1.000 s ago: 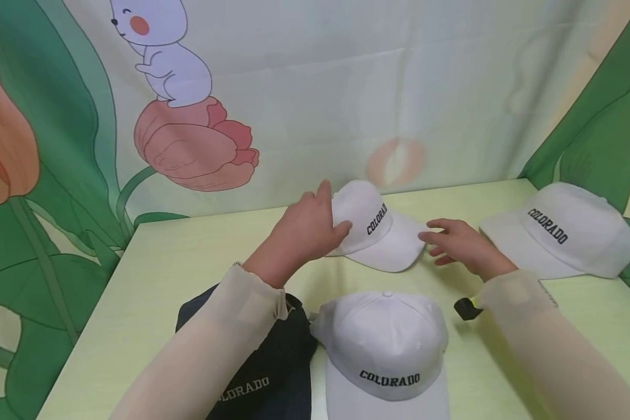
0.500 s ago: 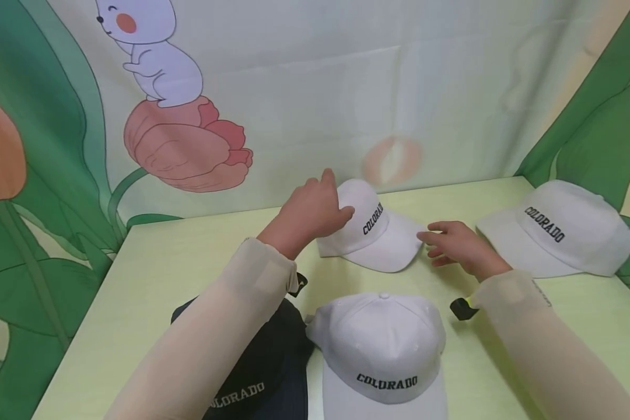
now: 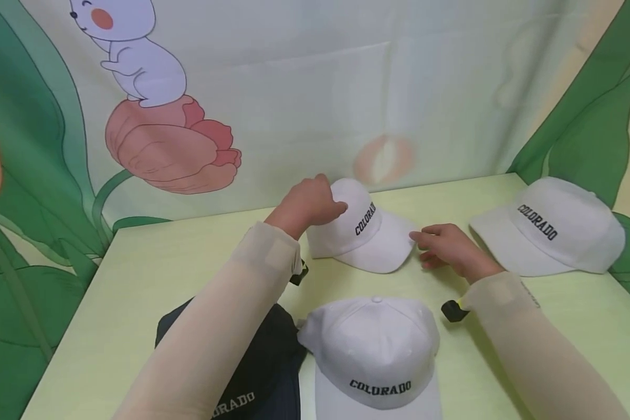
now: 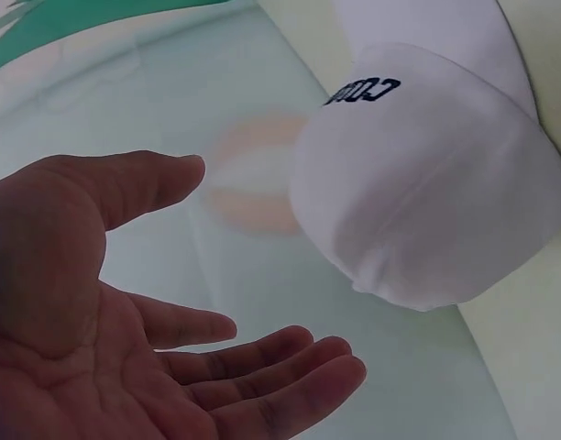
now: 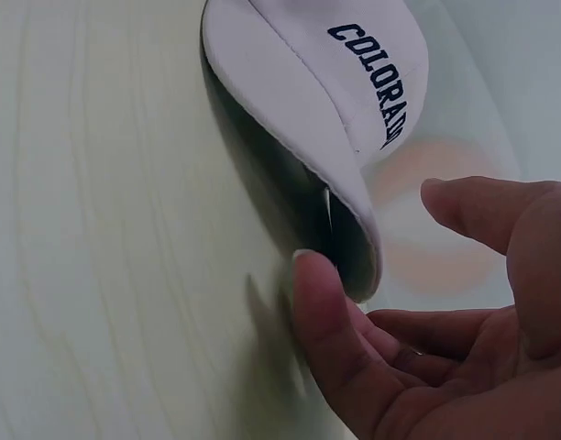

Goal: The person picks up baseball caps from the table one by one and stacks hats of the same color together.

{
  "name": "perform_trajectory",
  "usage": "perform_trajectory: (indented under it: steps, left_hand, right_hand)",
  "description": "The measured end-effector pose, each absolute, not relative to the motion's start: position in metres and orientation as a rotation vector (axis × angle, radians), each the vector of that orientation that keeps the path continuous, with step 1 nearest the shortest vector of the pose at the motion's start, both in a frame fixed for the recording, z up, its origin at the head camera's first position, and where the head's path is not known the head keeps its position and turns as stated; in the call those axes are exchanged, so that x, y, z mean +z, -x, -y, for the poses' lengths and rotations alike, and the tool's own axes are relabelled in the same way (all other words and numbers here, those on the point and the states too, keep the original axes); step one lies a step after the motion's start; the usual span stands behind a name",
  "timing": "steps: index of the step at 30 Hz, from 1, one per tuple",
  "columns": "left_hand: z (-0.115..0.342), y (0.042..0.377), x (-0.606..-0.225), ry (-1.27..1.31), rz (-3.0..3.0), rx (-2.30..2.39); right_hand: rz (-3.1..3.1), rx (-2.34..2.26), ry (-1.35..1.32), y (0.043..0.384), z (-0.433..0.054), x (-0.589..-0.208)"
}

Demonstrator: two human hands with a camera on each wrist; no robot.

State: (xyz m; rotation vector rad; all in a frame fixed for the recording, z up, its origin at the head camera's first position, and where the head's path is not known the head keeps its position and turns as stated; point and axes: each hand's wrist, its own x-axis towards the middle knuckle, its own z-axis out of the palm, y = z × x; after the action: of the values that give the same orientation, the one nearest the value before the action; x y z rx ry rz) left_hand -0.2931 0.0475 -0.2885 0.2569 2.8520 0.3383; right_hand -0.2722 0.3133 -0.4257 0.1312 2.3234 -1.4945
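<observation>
White fabric cap [image 3: 341, 239], domed with a curved brim [image 3: 385, 245], sits between loosely spread hands [image 3: 308, 202] [image 3: 448, 249].

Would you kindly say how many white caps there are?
3: the back cap near centre, the front cap beside the dark cap, the third cap at far right.

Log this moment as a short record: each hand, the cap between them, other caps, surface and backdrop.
Left hand: loosely open, apart from the white fabric baseball cap between the hands
Right hand: at that cap's brim, thumb clear; fingertip contact unclear
Cap text: black; COLORAD legible
Other caps: second white fabric cap at right; third white fabric cap in front; dark fabric cap front left, partly hidden by the cream sleeve
Surface: pale green table
Backdrop: pale printed cloth with a cartoon animal on a pink flower
</observation>
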Motion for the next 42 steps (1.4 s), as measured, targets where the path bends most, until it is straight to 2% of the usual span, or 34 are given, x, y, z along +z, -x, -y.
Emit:
perform_trajectory:
  steps: [20,28,42]
  left_hand:
    - [-0.062,0.321,-0.320,-0.212,-2.892,0.237]
    - [-0.070,0.327,-0.330,-0.064,-2.848,0.359]
    - [-0.070,0.336,-0.346,0.047,-2.716,0.555]
  right_hand:
    - [-2.269,-1.639,-0.249,0.278,-0.305,-0.437]
    - [-2.225,-1.696,-0.294,0.283,-0.304,-0.443]
    - [-2.212,-1.708,-0.335,0.287,-0.299,-0.445]
